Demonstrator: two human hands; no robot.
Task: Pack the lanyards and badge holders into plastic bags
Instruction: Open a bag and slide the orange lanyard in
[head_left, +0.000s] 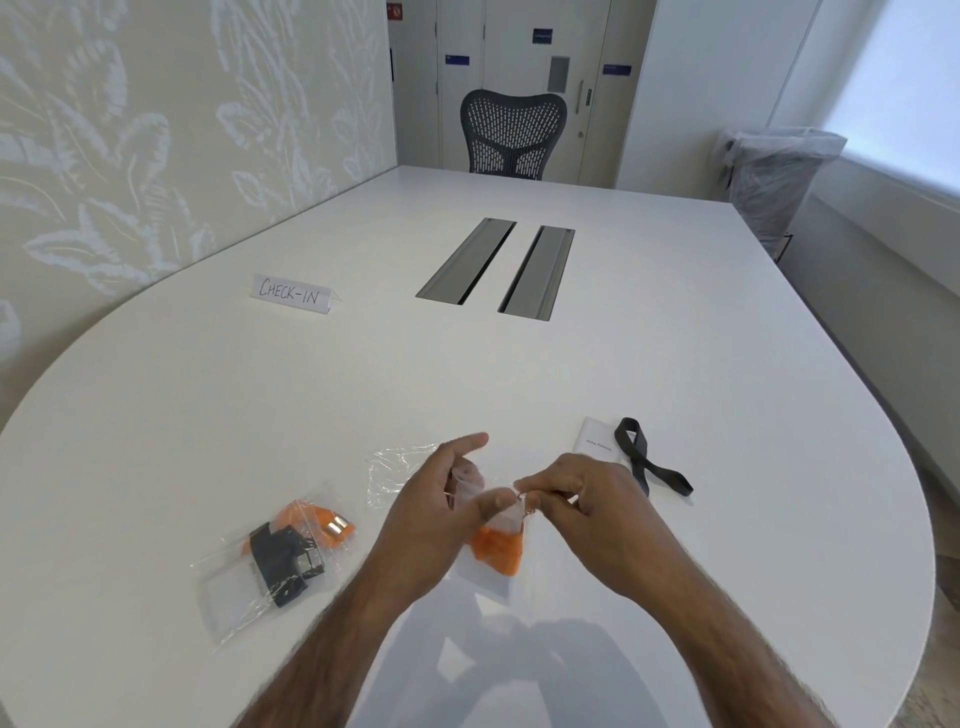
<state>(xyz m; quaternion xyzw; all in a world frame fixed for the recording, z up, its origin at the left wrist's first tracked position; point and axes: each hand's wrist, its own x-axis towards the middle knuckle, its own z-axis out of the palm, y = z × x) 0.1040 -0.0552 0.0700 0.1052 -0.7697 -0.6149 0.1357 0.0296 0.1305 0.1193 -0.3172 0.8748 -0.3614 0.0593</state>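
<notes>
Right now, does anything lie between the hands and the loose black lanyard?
Nothing visible does. The black lanyard lies in the open, just right of the right hand, at the edge of a badge holder. That hand and the left hand, though, grip the bag holding an orange lanyard.

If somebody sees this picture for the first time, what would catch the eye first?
First the left hand and right hand, low in the middle, pinching the top of a clear bag with an orange lanyard inside. Next, a packed bag of orange and black lanyards lies to their left, and a loose black lanyard to their right. Farther back on the white table stands a handwritten CHECK-IN sign.
</notes>
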